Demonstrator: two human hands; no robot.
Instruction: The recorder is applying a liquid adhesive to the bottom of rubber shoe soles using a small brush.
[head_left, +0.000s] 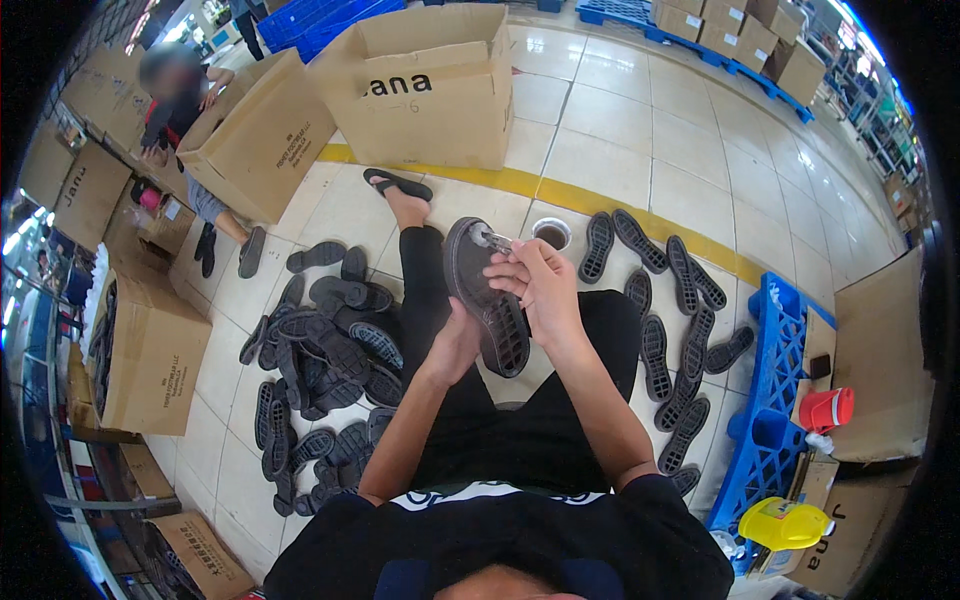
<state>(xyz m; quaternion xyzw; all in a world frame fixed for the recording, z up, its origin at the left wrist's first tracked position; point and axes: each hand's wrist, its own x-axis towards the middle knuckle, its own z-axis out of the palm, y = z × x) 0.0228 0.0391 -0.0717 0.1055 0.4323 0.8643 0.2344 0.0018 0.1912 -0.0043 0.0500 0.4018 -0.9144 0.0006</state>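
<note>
My left hand (455,345) grips a dark shoe sole (487,315) by its side, holding it tilted up above my lap. The sole has a raised rim and a grid of open cells at its lower end. In the fingers of my right hand (540,280) is a small slim tool (497,241) with a pale, fuzzy tip. That tip touches the inside of the sole's upper end. What kind of tool it is, I cannot make out. Just beyond my right hand, a white cup (551,234) with dark brown contents stands on the floor.
A heap of dark soles (320,350) lies left of my legs; several more soles (695,340) lie in rows to the right. A blue pallet (770,380) holds a red jug (826,408) and a yellow jug (785,523). Cardboard boxes (420,110) stand ahead; a person (180,110) sits far left.
</note>
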